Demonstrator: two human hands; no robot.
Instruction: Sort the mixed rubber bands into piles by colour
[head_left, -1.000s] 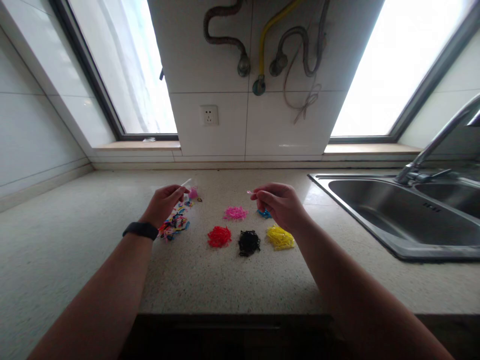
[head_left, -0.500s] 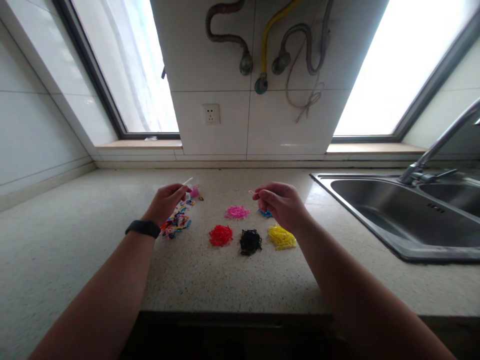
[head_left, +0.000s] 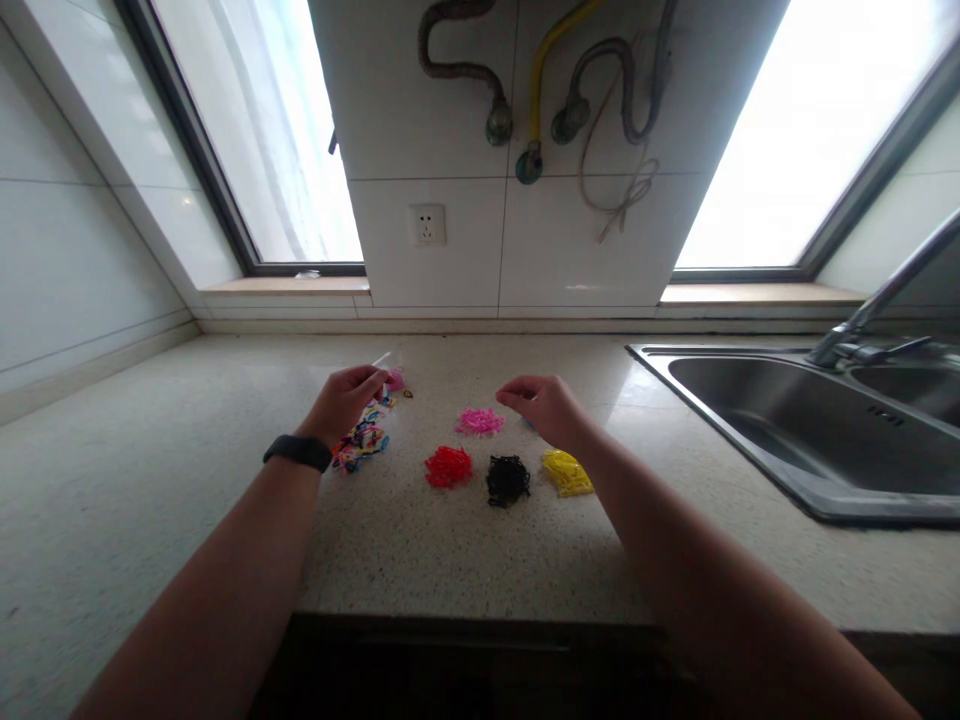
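My left hand (head_left: 349, 400), with a dark wristband, pinches a small clear plastic bag (head_left: 394, 380) with pink bits in it. Below that hand lies a mixed-colour heap of small rubber bands (head_left: 363, 445), partly covered by it. My right hand (head_left: 544, 405) is closed in a pinch above the counter; whatever its fingertips hold does not show. Just left of and below those fingertips is a pink pile of bands (head_left: 481, 421). A blue pile (head_left: 529, 425) is almost wholly hidden behind the right hand. Nearer me lie red (head_left: 448, 467), black (head_left: 508, 480) and yellow (head_left: 566, 473) piles.
The speckled counter (head_left: 405, 560) ends at a front edge close to me. On the right, a steel sink (head_left: 750, 420) with a faucet (head_left: 862, 315) is set into it. Hoses (head_left: 536, 90) and a socket (head_left: 428, 225) are on the tiled wall behind.
My right hand has turned and its fingertips have dipped slightly toward the pink pile. The small pale pink band seen at its fingertips no longer shows. The left hand stays by the bag.
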